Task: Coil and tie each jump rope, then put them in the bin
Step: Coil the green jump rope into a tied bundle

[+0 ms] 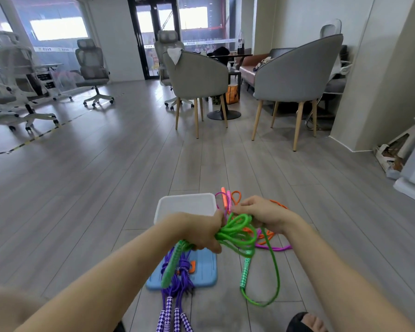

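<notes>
A green jump rope (237, 236) hangs in loops between my hands, above the floor. My left hand (201, 232) grips the bundled loops, and one green handle (171, 267) sticks down below it. My right hand (261, 214) pinches the top of the loops. The other green handle (245, 271) dangles with a loose strand. A white bin (186, 206) stands on the floor just beyond my left hand. Purple ropes (177, 298), tied in bundles, lie below. Orange (264, 236) and magenta (273, 248) ropes lie loose under my right hand.
A blue lid (206, 269) lies flat under the purple ropes. Grey chairs (197, 75) and a table stand further off, office chairs (94, 68) at the left. My foot (307, 323) shows at the bottom right. Cardboard (393, 154) leans by the right wall.
</notes>
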